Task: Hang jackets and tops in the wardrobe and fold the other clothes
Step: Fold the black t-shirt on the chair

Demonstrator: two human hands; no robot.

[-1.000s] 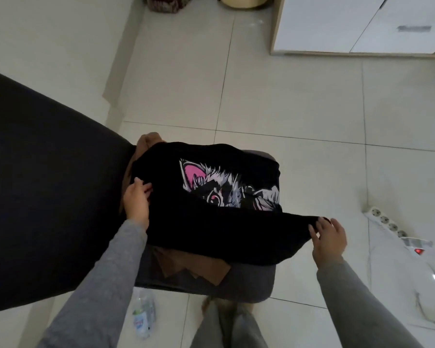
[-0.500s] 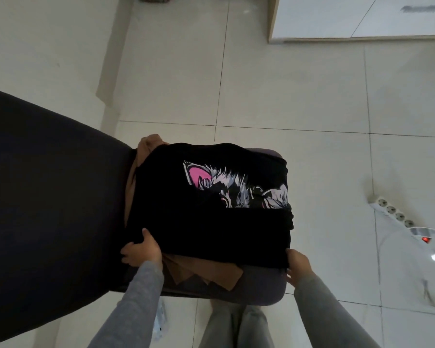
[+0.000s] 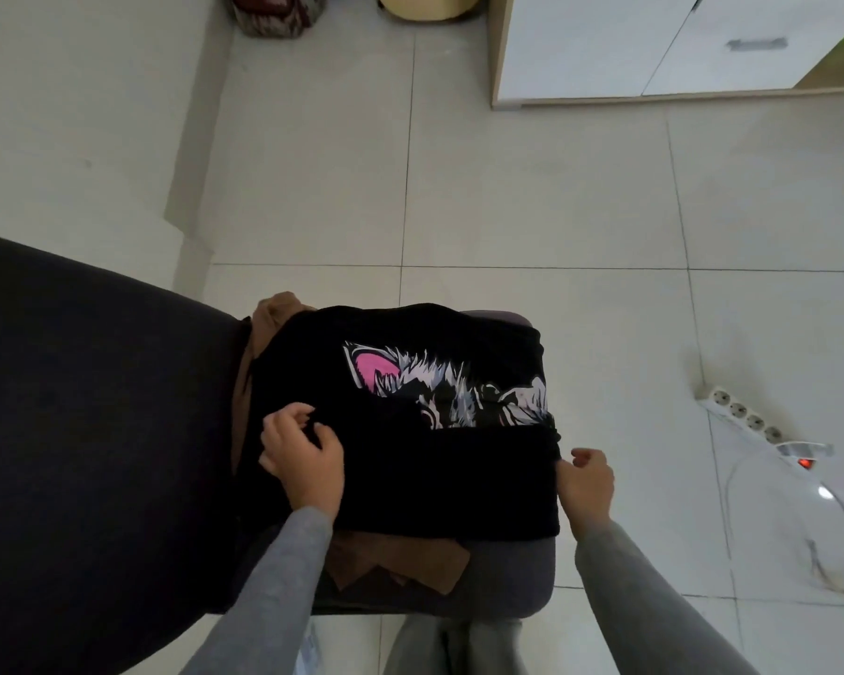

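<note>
- Head view: left hand (image 3: 303,462) pinches the black top (image 3: 434,484); right hand (image 3: 586,482) curls at its right edge, can't tell if it's gripping.
- It's part-folded on the stool (image 3: 512,579), lower centre, over a brown garment (image 3: 400,562). Not finished, I'd guess.

**Stool full, floor open right**

The black shirt (image 3: 410,479) covers the stool (image 3: 517,577) seat nearly edge to edge, with brown cloth (image 3: 400,562) poking out at its near edge. A dark sofa (image 3: 93,455) blocks the left edge. Past the right and far edges the floor (image 3: 556,197) lies open, up to the power strip (image 3: 746,416).
</note>
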